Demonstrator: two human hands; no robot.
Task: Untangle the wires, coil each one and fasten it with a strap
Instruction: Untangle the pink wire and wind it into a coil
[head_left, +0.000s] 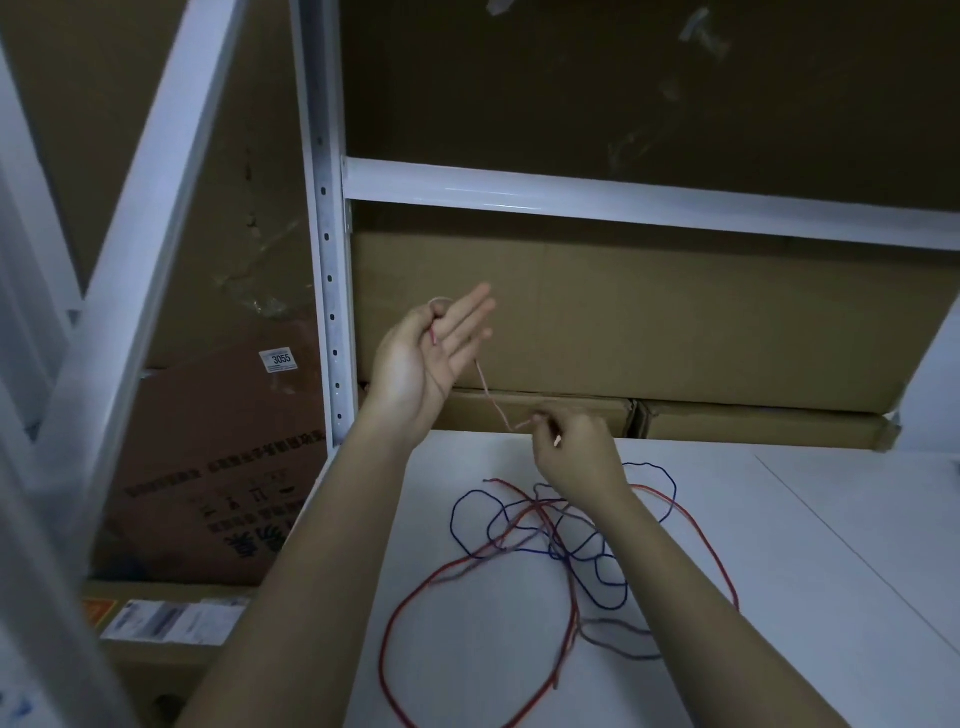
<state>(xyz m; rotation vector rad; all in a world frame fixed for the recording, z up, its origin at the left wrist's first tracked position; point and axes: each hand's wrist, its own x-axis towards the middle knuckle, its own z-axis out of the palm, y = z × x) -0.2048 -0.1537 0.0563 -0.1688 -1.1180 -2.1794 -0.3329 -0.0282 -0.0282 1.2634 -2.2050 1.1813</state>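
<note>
White shelving frame and brown cardboard boxes fill the upper frame, and the white table spreads across the lower right with a tangle of red and blue wires lying at lower centre. Left hand, centre frame, is raised palm-up, fingers straight, thumb pinning a thin pink wire that runs down to the right hand, which pinches it just above the tangle.
</note>
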